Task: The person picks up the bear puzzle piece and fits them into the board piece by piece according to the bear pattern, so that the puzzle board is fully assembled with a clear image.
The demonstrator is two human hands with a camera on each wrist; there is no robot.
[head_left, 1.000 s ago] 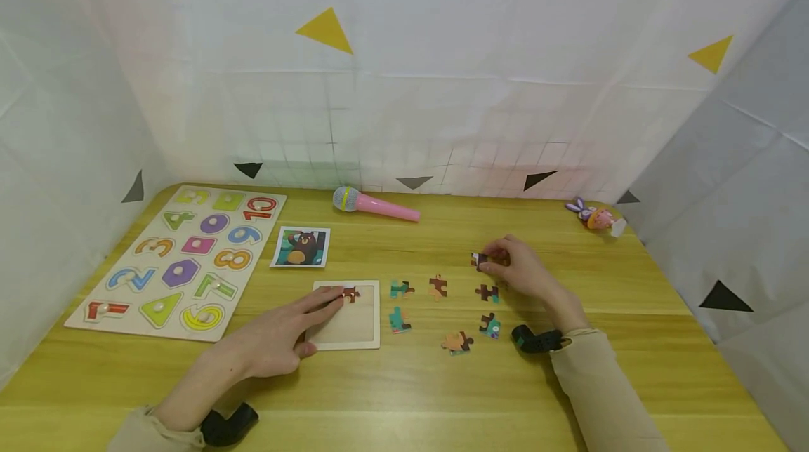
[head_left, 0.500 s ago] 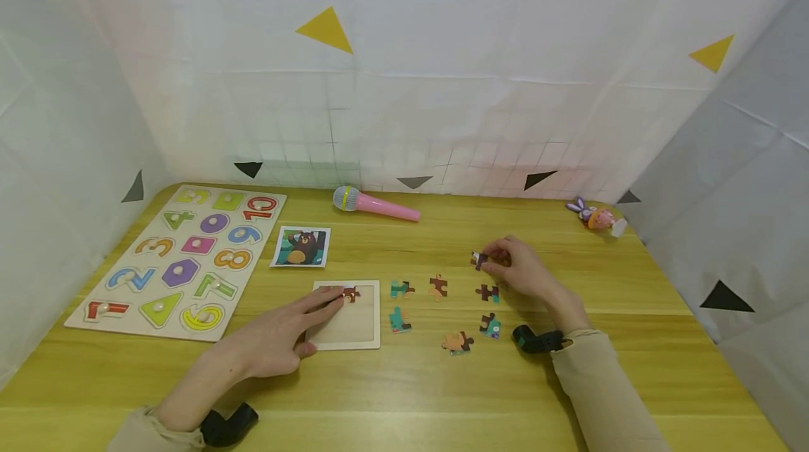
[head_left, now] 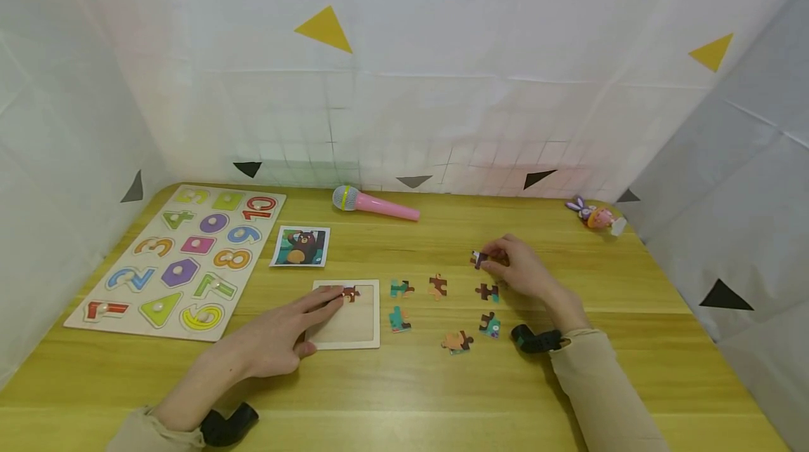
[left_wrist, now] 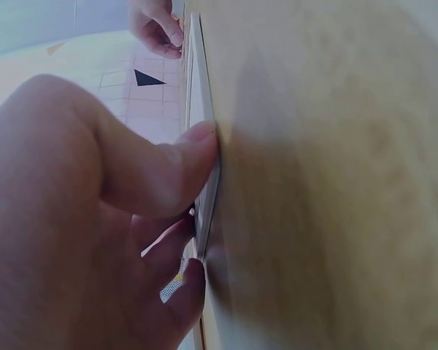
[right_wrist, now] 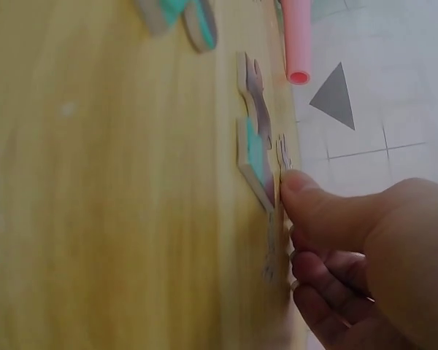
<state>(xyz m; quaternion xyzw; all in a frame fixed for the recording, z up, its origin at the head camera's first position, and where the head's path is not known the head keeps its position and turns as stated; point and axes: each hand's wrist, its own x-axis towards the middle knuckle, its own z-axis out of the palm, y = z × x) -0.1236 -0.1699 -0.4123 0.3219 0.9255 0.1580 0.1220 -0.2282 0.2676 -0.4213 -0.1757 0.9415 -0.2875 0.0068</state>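
Observation:
My left hand (head_left: pixel 278 336) lies over the left side of a square wooden puzzle frame (head_left: pixel 376 318). Its extended fingers touch a brown bear-face puzzle piece (head_left: pixel 350 294) in the frame's top part, and the thumb rests at the frame's near left edge, as the left wrist view shows. My right hand (head_left: pixel 521 269) pinches a dark-and-white puzzle piece (head_left: pixel 478 260) between thumb and fingers, at or just above the table. Nearest to it lies a brown-and-teal puzzle piece (head_left: pixel 487 292). Several loose pieces are spread between the hands, among them an orange-brown puzzle piece (head_left: pixel 457 342).
A bear picture card (head_left: pixel 300 247) lies behind the frame. At left is a number-and-shape peg board (head_left: pixel 177 262). A pink toy microphone (head_left: pixel 376 204) lies at the back, and a bunny toy (head_left: pixel 596 216) at the back right. White cloth walls (head_left: pixel 442 122) border the table.
The puzzle piece pinched in my right hand has turned slightly. Both hands stay in the same places, and the other pieces lie as before.

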